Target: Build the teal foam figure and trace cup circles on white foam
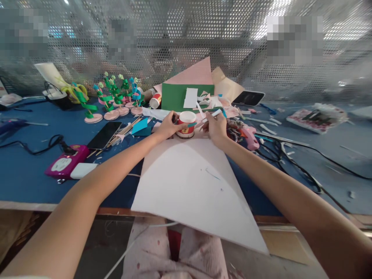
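A large white sheet of card (188,186) is lying at lower centre, overhanging the table edge toward the person. Just beyond it, mid-frame, the left hand (167,127) is curling against a small red-and-white paper cup (186,124), fingers pinching the end of a thin teal paper strip (192,124). The right hand (216,126) is pinching a white stick (211,116), its long axis slanting up toward the right, equally near the cup.

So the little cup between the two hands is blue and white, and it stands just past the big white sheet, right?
Not quite. The head view shows the cup is red and white, not blue and white. The rest holds: it stands between the left hand and the right hand, just past the big white sheet.
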A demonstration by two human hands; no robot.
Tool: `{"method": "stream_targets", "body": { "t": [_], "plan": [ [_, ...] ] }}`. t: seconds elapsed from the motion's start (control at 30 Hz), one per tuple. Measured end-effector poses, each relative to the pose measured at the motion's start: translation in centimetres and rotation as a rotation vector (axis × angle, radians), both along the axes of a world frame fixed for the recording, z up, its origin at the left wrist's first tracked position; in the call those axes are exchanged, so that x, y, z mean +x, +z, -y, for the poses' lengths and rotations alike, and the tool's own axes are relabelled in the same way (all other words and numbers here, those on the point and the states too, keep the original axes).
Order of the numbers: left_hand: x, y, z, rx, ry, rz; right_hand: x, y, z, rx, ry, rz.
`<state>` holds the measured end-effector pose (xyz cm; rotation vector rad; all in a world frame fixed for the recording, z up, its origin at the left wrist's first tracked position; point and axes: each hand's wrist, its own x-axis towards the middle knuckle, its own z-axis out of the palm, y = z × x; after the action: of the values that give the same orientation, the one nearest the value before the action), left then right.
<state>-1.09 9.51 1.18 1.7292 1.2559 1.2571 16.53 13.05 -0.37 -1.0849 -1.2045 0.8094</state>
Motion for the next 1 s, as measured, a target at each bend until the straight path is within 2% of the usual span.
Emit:
{"method": "stream_targets", "body": {
  "t": [0.17,0.3,0.57,0.73,0.9,1.0],
  "plan": [
    [0.0,0.1,0.1,-0.007,0.011,-0.012,-0.5,-0.1,-0.8,0.015,0.029,0.051],
    [0.0,0.1,0.1,-0.033,-0.002,0.000,-1.0,0.1,-1.3,-0.013,0.068,0.011],
    [-0.1,-0.3,-0.4,0.019,-0.008,0.029,-1.0,0.4,-2.0,-0.136,0.079,-0.054],
    [0.0,-0.2,-0.2,-0.028,-0.007,0.035,-1.1,0.9,-1.1,-0.172,0.008,0.018],
    [0.0,-0.3,-0.1,-0.144,-0.057,0.043,-1.2,1.2,-0.6,-0.169,0.006,0.046],
    [0.0,-0.3,-0.3,-0.151,-0.071,0.025,-1.2,1.2,-0.5,-0.165,0.004,0.048]
  ]
}}
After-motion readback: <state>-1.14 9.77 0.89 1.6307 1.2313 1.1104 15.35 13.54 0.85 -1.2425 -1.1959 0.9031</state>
